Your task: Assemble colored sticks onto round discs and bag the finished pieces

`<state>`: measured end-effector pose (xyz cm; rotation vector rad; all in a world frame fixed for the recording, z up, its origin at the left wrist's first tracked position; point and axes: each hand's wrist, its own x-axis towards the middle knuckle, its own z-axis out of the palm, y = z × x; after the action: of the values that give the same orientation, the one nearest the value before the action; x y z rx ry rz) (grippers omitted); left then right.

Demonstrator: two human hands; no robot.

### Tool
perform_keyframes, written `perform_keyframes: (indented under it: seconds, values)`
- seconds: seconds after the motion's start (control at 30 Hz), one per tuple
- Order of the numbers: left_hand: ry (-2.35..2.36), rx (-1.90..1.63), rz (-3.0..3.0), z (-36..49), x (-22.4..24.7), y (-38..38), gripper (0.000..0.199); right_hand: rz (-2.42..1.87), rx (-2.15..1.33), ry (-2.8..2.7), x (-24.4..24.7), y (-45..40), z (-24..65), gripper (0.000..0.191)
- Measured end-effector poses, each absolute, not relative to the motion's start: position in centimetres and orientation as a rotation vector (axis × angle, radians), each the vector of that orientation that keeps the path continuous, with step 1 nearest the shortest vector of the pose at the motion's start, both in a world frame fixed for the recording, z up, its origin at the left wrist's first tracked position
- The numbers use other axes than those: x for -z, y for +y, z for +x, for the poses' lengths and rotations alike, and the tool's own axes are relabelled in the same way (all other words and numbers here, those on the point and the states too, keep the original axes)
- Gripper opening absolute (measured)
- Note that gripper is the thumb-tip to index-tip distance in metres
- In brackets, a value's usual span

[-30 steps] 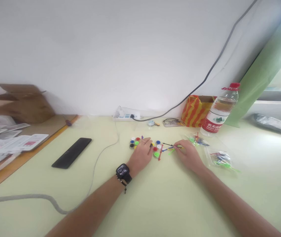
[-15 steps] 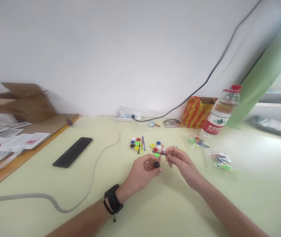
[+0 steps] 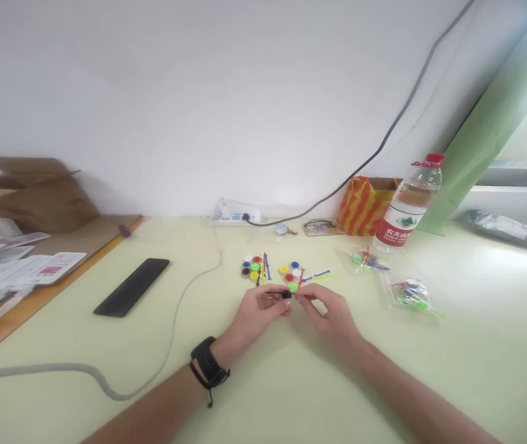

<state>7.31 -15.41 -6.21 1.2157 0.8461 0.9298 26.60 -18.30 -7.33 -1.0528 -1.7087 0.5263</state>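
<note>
Between the thumb and fingers of my left hand (image 3: pixel 257 314) is a small black round piece (image 3: pixel 286 295). My right hand (image 3: pixel 331 311) pinches a thin black stick (image 3: pixel 276 292), which lies across the top of the round piece and reaches left over my left fingers. Whether the stick passes through the piece is too small to tell. Just beyond my hands are two clusters of colored discs, one with a yellow disc (image 3: pixel 283 270) and one with a blue disc (image 3: pixel 247 265). Colored sticks (image 3: pixel 268 267) lie beside them.
A black phone-like slab (image 3: pixel 131 287) and a grey cable (image 3: pixel 184 296) lie left. Bagged colored parts (image 3: pixel 411 293), a water bottle (image 3: pixel 405 213) and a striped bag (image 3: pixel 360 206) stand or lie right. A power strip (image 3: pixel 240 217) and glasses (image 3: pixel 319 227) are at the back.
My right hand has brought the black stick down and left against the black round piece. My left hand has turned slightly, and the whole view has shifted a little.
</note>
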Motion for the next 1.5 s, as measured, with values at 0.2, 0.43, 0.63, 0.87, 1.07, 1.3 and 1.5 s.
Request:
perform_keyframes:
  seconds: [0.2,0.43,0.63,0.87,1.07,1.3,1.5]
  values:
    - [0.827,-0.916,1.210,7.3,5.8,-15.5,0.038,-0.921,-0.275,-1.823,7.6,-18.2,27.0,0.023]
    - [0.824,-0.890,1.223,7.4,6.0,-15.5,0.037,-0.911,-0.256,-1.751,7.5,-18.3,27.3,0.024]
    - [0.877,-0.905,1.223,7.5,6.0,-15.5,0.037,-0.968,-0.356,-1.788,7.3,-18.5,27.3,0.021]
    - [0.858,-0.951,1.253,7.5,6.2,-15.5,0.037,-1.041,-0.586,-1.818,6.4,-18.7,27.4,0.018]
    - [0.834,-0.942,1.445,7.4,5.8,-15.8,0.029,-1.135,-0.925,-1.719,5.6,-18.6,27.7,0.019]
    - [0.790,-0.878,1.470,7.3,6.0,-16.1,0.026,-1.158,-1.036,-1.687,5.8,-18.3,27.9,0.024]
    - [0.808,-0.876,1.487,7.1,5.8,-16.2,0.026,-1.133,-1.071,-1.753,6.0,-18.5,28.0,0.023]
